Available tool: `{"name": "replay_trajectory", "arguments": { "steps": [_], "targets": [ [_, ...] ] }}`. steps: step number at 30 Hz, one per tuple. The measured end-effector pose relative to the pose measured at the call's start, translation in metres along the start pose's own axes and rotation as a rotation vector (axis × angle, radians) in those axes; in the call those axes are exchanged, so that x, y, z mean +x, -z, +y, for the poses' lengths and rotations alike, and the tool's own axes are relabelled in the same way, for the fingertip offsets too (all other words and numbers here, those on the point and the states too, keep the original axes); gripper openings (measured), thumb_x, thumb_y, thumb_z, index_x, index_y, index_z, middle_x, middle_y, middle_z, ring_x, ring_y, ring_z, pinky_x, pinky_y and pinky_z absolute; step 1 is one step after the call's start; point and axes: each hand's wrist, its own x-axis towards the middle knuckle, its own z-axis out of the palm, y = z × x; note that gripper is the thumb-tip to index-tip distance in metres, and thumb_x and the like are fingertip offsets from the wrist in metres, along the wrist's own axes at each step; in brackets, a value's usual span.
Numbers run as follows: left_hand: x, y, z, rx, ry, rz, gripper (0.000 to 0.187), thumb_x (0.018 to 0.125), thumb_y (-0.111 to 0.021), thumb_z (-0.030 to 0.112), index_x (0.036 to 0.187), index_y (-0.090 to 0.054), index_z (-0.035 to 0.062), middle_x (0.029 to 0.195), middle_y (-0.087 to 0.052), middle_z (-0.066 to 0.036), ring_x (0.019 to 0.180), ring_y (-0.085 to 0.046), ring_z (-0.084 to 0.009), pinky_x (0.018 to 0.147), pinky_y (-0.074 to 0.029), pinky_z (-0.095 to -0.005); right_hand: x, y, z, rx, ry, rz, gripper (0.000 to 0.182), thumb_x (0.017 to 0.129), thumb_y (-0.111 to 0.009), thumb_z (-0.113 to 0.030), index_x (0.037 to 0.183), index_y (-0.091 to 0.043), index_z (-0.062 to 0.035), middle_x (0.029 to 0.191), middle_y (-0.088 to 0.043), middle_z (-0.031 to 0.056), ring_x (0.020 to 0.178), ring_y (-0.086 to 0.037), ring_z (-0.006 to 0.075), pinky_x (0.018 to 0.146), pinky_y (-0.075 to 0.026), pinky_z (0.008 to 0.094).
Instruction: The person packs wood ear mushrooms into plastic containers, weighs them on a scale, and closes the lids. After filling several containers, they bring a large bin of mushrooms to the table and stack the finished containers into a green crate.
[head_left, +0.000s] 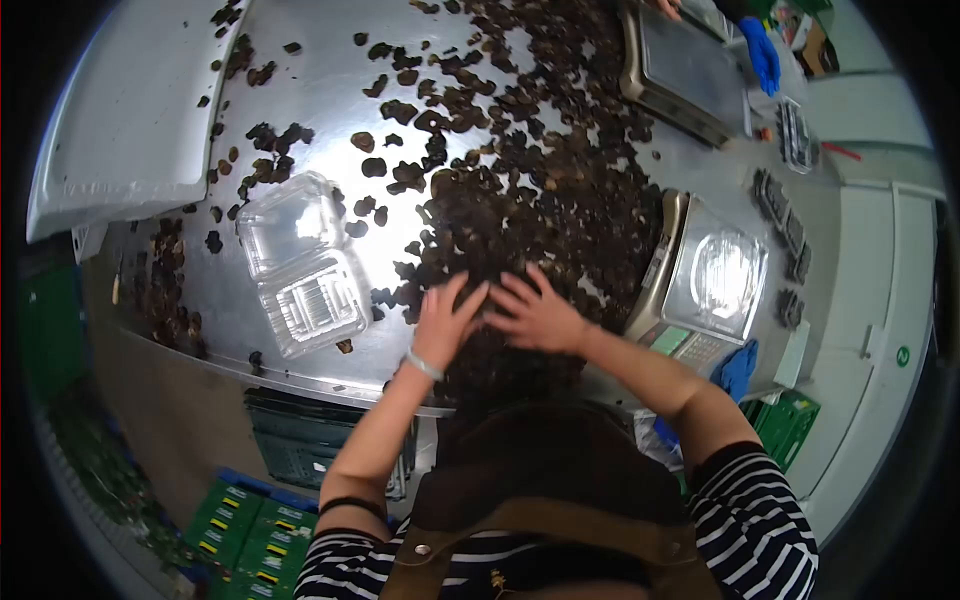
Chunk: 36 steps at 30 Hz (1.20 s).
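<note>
Head view shows both hands spread flat, fingers apart, on the dark mushrooms (520,200) heaped over the steel worktop (300,90). Left hand (445,320) and right hand (535,312) almost touch, gripping nothing. An open clamshell (300,262) lies at 9 o'clock, a scale (712,285) at 3 o'clock. Gathering seems in hand; next, a handful must be closed on.

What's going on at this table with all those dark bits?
A person has both bare hands, the left hand and the right hand, spread flat on a big pile of dark dried pieces heaped over a metal table. An open clear plastic container lies empty beside the left hand. A scale carrying another clear tub sits by the right hand. Someone else's blue-gloved hand shows at the far end.
</note>
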Motion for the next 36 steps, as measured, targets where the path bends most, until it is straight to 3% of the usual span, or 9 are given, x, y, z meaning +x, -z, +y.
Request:
{"name": "replay_trajectory", "arguments": {
  "steps": [5,9,13,19,23,25,29,33,36],
  "targets": [
    [0.137,0.035,-0.039,0.213,-0.021,0.126,0.060,0.078,-0.072,0.050,0.130,-0.061,0.0237,0.149,-0.040,-0.010,0.132,-0.034,-0.0415,0.108,-0.027,-0.0568,0.065,0.017,0.070,-0.037,-0.461,0.263,0.073,0.078,-0.071,-0.046,0.141,-0.046,-0.0181,0.150,-0.036,0.0164,0.138,-0.032,0.0369,0.113,-0.021,0.0617],
    [0.177,0.032,-0.065,0.309,0.168,-0.067,0.055,0.083,-0.065,0.060,0.122,-0.068,0.0222,0.152,-0.038,-0.011,0.140,-0.026,-0.0442,0.113,-0.020,-0.0579,0.081,0.018,0.105,0.041,-0.559,0.375,0.070,0.080,-0.071,-0.043,0.139,-0.049,-0.0129,0.145,-0.043,0.0135,0.135,-0.036,0.0367,0.112,-0.025,0.0561],
    [0.138,0.030,-0.056,0.050,0.010,-0.094,0.048,0.080,-0.071,0.047,0.120,-0.067,0.0207,0.144,-0.047,-0.009,0.126,-0.043,-0.0381,0.108,-0.030,-0.0506,0.070,0.016,0.071,0.209,-0.410,0.353,0.065,0.080,-0.071,-0.038,0.134,-0.052,-0.0077,0.141,-0.047,0.0107,0.128,-0.042,0.0336,0.106,-0.035,0.0506],
    [0.025,0.040,-0.012,0.084,-0.243,-0.265,0.063,0.060,-0.082,0.017,0.119,-0.060,0.0133,0.136,-0.050,-0.011,0.125,-0.043,-0.0357,0.107,-0.031,-0.0530,0.009,-0.003,-0.013,0.092,-0.149,0.207,0.052,0.084,-0.061,-0.020,0.134,-0.050,-0.0108,0.145,-0.044,0.0091,0.127,-0.044,0.0289,0.103,-0.038,0.0446],
    [0.006,0.052,-0.003,0.099,-0.067,-0.115,0.085,0.054,-0.086,0.016,0.133,-0.055,0.0154,0.143,-0.044,-0.015,0.130,-0.039,-0.0379,0.110,-0.030,-0.0526,-0.011,0.015,-0.019,0.068,-0.173,0.188,0.052,0.083,-0.057,-0.016,0.135,-0.050,-0.0146,0.148,-0.043,0.0080,0.129,-0.044,0.0289,0.105,-0.037,0.0430],
    [0.021,0.067,0.008,0.159,0.143,-0.056,0.098,0.050,-0.091,0.027,0.139,-0.050,0.0152,0.148,-0.038,-0.017,0.134,-0.035,-0.0404,0.111,-0.029,-0.0523,-0.010,0.026,-0.013,0.054,-0.318,0.210,0.069,0.078,-0.074,-0.031,0.139,-0.046,-0.0150,0.148,-0.040,0.0095,0.132,-0.040,0.0314,0.106,-0.034,0.0493],
    [0.043,0.071,0.014,0.264,0.355,-0.438,0.119,0.045,-0.095,0.033,0.148,-0.037,0.0215,0.146,-0.036,-0.022,0.131,-0.037,-0.0429,0.101,-0.042,-0.0531,0.013,0.022,-0.008,0.244,-0.674,0.143,0.087,0.067,-0.084,-0.026,0.142,-0.042,-0.0128,0.144,-0.037,0.0146,0.126,-0.044,0.0337,0.098,-0.042,0.0484],
    [0.026,0.032,0.016,-0.214,0.226,-0.271,0.096,0.058,-0.083,0.007,0.143,-0.041,0.0185,0.127,-0.045,-0.024,0.115,-0.049,-0.0466,0.098,-0.047,-0.0474,0.031,0.009,-0.044,0.521,-0.580,0.219,0.075,0.068,-0.073,-0.004,0.136,-0.043,-0.0111,0.133,-0.042,0.0166,0.116,-0.052,0.0403,0.086,-0.054,0.0442],
    [0.014,0.029,0.036,-0.299,0.228,-0.148,0.074,0.061,-0.075,0.000,0.130,-0.051,0.0115,0.122,-0.048,-0.021,0.116,-0.051,-0.0443,0.097,-0.047,-0.0453,0.031,0.003,-0.075,0.838,-0.689,0.439,0.067,0.069,-0.071,-0.001,0.130,-0.045,-0.0094,0.126,-0.043,0.0181,0.107,-0.056,0.0436,0.084,-0.052,0.0459]
  ]
}}
